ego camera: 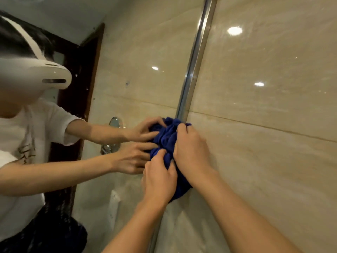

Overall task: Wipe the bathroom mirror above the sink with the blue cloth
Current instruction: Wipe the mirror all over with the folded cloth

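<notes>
Showing now: two hands, left hand (158, 177) and right hand (189, 152), one blue cloth (166, 137), one mirror (138, 73), one metal frame strip (196, 57).

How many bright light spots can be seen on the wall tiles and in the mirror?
3. One large spot is high on the tiles right of the metal strip, a smaller one lower on the tiles, and one in the mirror.

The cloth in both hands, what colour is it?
Dark blue cloth, seen best in the head view.
</notes>
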Tool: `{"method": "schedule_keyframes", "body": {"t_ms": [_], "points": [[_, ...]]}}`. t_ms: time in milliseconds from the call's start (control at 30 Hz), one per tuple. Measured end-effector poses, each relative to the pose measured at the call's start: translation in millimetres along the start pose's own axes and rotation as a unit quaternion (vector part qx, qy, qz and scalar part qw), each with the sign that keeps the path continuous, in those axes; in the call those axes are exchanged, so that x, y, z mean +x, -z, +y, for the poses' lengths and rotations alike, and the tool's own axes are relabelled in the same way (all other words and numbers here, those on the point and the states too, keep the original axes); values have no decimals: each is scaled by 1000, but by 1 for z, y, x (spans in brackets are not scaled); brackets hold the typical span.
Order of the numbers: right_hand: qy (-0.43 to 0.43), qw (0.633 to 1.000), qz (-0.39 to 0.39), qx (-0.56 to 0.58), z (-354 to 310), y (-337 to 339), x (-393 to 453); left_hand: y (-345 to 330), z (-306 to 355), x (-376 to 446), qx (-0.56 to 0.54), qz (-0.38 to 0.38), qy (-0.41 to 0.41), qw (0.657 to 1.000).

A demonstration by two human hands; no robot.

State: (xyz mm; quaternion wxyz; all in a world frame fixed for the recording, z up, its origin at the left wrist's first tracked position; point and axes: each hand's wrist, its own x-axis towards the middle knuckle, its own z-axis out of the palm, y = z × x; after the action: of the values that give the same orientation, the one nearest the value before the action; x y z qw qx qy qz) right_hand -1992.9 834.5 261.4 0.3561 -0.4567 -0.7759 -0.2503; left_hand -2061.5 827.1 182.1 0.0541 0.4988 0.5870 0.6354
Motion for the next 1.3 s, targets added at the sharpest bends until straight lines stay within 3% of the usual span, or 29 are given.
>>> {"method": "schedule_keyframes", "body": {"t_ms": [167,367,500,633,933,1067,1300], "points": [[-29,987,-148,63,-3,-7,-42,19,-29,-33,41,-97,63,992],[-2,998,13,68,3,50,27,35,50,14,0,12,-14,1000],[-18,998,47,-24,-1,54,64,33,85,40,19,0,-33,999],[-14,993,86,-80,-4,25,51,21,58,22,17,-12,-44,999],[13,992,106,-66,0,-12,8,-3,8,-10,-35,5,-12,999],[15,991,120,-53,-4,-40,-22,-5,-14,-32,-18,-25,40,999],[-21,999,11,-39,-11,-102,-109,-8,-89,-87,48,-98,109,988]]}}
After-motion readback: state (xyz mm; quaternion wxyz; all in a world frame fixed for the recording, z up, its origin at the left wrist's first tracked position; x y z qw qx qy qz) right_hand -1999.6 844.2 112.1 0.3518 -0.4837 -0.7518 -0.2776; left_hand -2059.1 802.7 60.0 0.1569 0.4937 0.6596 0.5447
